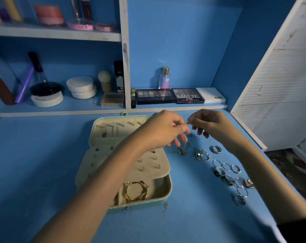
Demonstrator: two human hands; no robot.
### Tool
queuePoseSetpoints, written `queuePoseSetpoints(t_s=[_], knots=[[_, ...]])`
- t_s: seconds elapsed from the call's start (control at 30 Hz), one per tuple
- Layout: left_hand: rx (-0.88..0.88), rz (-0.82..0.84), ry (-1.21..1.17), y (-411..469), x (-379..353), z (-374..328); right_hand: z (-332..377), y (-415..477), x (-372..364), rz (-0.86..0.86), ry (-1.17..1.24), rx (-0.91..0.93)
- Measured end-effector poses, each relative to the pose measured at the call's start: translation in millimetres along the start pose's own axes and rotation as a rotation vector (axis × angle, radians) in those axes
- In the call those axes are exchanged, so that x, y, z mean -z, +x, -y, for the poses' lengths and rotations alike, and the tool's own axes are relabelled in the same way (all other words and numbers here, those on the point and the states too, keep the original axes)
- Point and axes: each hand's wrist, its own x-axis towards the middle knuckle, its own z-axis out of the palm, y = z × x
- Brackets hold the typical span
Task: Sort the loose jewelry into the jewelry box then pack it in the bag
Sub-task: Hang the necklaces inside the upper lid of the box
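Observation:
An open mint jewelry box (pixel 168 193) with beige lining lies on the blue desk; gold bangles (pixel 135 191) sit in its front compartment and earrings stud its middle flap. My left hand (pixel 163 131) and my right hand (pixel 207 124) are raised above the desk just right of the box, both pinching a thin chain necklace (pixel 185 146) whose pendant hangs down between them to the desk. Several silver rings (pixel 226 170) lie loose on the desk to the right. No bag is in view.
Behind the box a low shelf holds eyeshadow palettes (pixel 155 96), a perfume bottle (pixel 164 78), powder jars (pixel 81 86) and brushes. A white slatted door (pixel 278 88) stands at the right. A small brown trinket (pixel 165 206) lies by the box's front corner.

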Motion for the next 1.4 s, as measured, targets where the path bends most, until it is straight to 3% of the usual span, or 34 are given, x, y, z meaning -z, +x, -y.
queuePoseSetpoints(t_s=[0.17, 0.37, 0.53, 0.73, 1.07, 1.23, 1.4], knots=[[0.018, 0.233, 0.111, -7.1, -5.1, 0.0, -19.4, 12.8, -12.5, -0.071, -0.41, 0.034], [0.021, 0.204, 0.353, -1.7, 4.3, 2.2, -19.9, 25.0, -20.0, -0.088, -0.515, -0.017], [0.051, 0.096, 0.368, 3.5, 25.5, 4.0, -20.7, 25.5, -28.5, -0.147, -0.608, 0.025], [0.041, -0.018, 0.367, 18.9, 34.5, 10.3, -21.7, 19.3, -26.3, -0.134, -0.598, 0.088], [0.069, 0.066, 0.642, 36.5, 5.9, 22.5, -8.6, 5.7, -23.8, -0.299, -0.11, 0.1], [0.046, 0.119, 0.747, 34.8, -1.0, 25.0, -9.6, 5.4, -23.8, -0.321, -0.111, 0.102], [0.064, 0.136, 0.699, 34.5, -4.9, 23.0, -11.7, 6.1, -25.4, -0.308, -0.125, 0.104]])
